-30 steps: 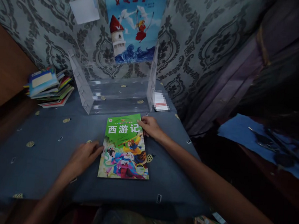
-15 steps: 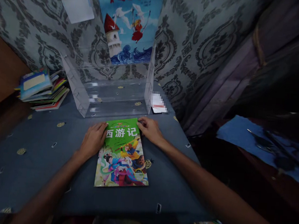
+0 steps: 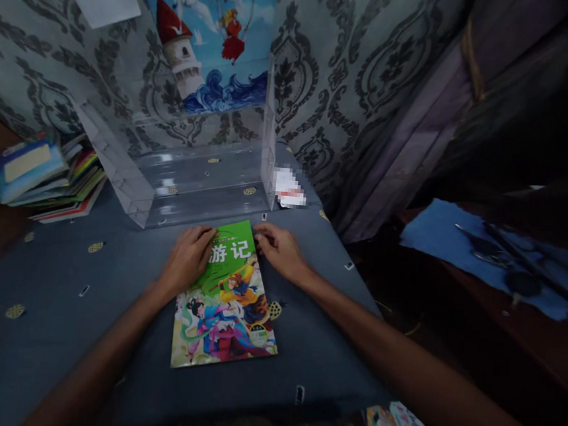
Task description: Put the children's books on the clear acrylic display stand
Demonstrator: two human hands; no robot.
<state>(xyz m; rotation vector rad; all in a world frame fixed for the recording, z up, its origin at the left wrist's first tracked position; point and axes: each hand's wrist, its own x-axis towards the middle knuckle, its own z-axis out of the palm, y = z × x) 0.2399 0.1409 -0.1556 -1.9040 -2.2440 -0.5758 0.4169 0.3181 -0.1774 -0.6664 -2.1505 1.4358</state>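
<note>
A green-topped picture book (image 3: 228, 307) lies face up on the dark cloth-covered table (image 3: 124, 278), its cover showing white characters and colourful costumed figures. My left hand (image 3: 191, 254) rests over the book's upper left part, its fingers laid across the cover and hiding part of the title. Beside the upper right corner is my right hand (image 3: 281, 249), its fingers loosely bent and apart, nothing visible in them. Whether its fingertips touch the book's edge I cannot tell. Just beyond both hands stands a clear plastic rack (image 3: 136, 193) with upright side panels.
A pile of books (image 3: 51, 179) sits at the left rear. Behind the rack, a fairy-tale picture (image 3: 214, 41) is against the patterned curtain (image 3: 306, 76). A blurred white item (image 3: 289, 187) lies right of the rack. Scissors (image 3: 489, 251) rest on blue cloth (image 3: 432, 229) at right.
The view has swung, so the scene sits further left. My left hand has slid further over the cover, across the first title character. My right hand has shifted slightly off the upper right corner.
</note>
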